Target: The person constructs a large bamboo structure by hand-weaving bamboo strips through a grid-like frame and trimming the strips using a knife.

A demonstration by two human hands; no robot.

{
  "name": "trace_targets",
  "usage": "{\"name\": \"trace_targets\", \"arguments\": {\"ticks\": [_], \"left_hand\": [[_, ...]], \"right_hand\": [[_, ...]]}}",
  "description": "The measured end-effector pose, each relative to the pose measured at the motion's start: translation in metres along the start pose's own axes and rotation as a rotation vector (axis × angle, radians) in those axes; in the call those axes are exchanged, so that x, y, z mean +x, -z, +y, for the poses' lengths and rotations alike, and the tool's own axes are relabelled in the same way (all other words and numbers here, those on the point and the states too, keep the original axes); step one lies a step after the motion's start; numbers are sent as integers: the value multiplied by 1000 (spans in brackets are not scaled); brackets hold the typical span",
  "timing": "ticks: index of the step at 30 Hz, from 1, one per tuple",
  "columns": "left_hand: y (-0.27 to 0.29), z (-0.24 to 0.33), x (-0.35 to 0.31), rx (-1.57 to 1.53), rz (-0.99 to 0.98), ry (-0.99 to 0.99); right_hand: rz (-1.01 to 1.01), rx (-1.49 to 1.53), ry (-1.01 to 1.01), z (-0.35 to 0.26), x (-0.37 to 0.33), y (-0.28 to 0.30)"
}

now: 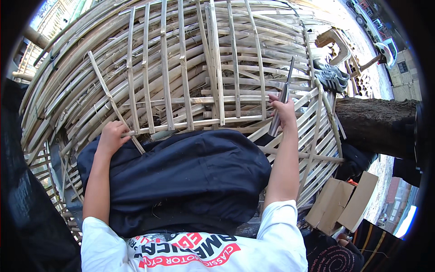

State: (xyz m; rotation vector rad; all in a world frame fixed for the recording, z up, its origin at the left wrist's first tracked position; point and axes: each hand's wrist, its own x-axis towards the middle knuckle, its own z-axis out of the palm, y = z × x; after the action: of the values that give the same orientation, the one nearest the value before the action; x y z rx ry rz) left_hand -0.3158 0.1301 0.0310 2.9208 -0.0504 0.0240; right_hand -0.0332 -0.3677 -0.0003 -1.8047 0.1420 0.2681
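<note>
A lattice of pale split-bamboo strips [165, 68] spreads in front of me, several of them running away from me across long crosswise strips. My left hand [113, 137] is closed at the near left, its fingers around the end of the nearest crosswise bamboo strip [176, 126], where a slanted strip [105, 88] crosses it. On the right, my right hand [284, 113] is wrapped around a grey metal tool [285, 94], with a thick tube-like handle and a narrow end pointing away from me. Its exact kind is unclear. Dark cloth [181, 177] covers my lap below the lattice.
Woven bamboo [308, 149] continues to the right beside a thick log [376, 122]. A pair of grey sneakers [333, 79] lies at the far right edge. An opened cardboard box [333, 204] stands at the near right, near a dark printed garment [333, 254]. Vehicles are in the background.
</note>
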Motion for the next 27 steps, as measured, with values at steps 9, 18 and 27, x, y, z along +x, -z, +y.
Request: {"name": "trace_targets", "arguments": {"ticks": [9, 18, 27], "left_hand": [[-8, 6, 6, 32, -28, 8], [-15, 8, 11, -18, -51, -27], [-21, 9, 17, -12, -69, -70]], "right_hand": [[-71, 517, -45, 14, -7, 6], [-143, 576, -50, 12, -9, 7], [-267, 414, 15, 13, 11, 21]]}}
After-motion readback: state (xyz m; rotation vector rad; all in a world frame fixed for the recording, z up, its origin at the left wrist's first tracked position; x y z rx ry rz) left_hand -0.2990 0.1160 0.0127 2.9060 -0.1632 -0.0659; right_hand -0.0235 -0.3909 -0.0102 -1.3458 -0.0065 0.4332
